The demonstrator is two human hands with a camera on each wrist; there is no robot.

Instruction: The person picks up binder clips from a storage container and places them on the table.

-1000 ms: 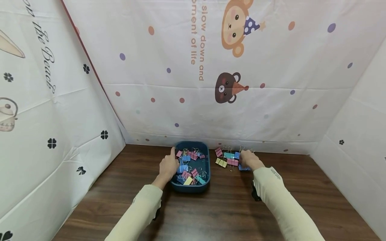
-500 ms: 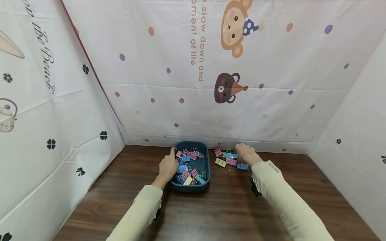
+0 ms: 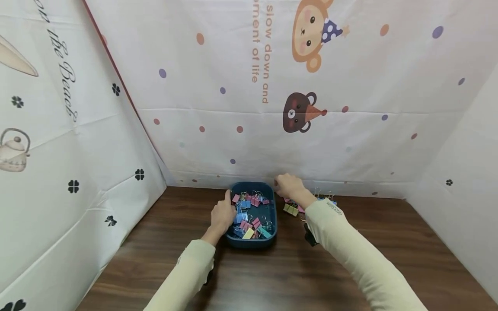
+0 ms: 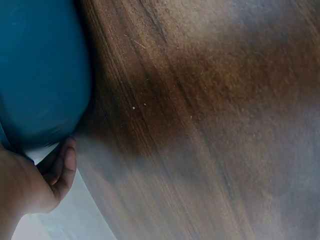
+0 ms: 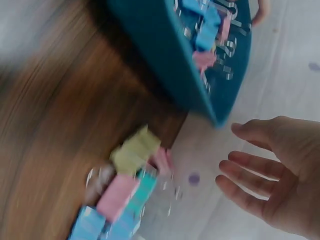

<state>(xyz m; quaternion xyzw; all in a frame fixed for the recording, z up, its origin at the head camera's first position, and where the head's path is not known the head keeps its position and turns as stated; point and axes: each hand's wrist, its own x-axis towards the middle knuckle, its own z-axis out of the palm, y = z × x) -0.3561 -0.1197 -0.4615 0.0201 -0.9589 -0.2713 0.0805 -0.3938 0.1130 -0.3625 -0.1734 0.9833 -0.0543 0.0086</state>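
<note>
My left hand (image 3: 223,214) holds the left side of a dark blue plastic bin (image 3: 253,244), one finger lying along its rim. In the left wrist view, its bent fingers (image 4: 64,167) meet the bin's outer wall. Several binder clips in pink, blue, teal and yellow lie inside. Beyond the bin's back right corner is my right hand (image 3: 289,186), fingers spread and slightly bent, nothing between them. Beside it on the table is a loose group of clips: a yellow binder clip (image 5: 135,152), a pink binder clip (image 5: 117,197), a teal binder clip (image 5: 142,190) and blue ones, partly hidden by the forearm in the head view.
A brown wooden table (image 3: 264,280) carries everything. White printed cloth (image 3: 233,142) hangs straight behind the bin and the clips. More cloth stands along the left (image 3: 78,224) and right sides.
My right hand has moved left from the clip group's right side to near the bin's back right corner. My left hand and the bin stay together, and the head view has shifted slightly.
</note>
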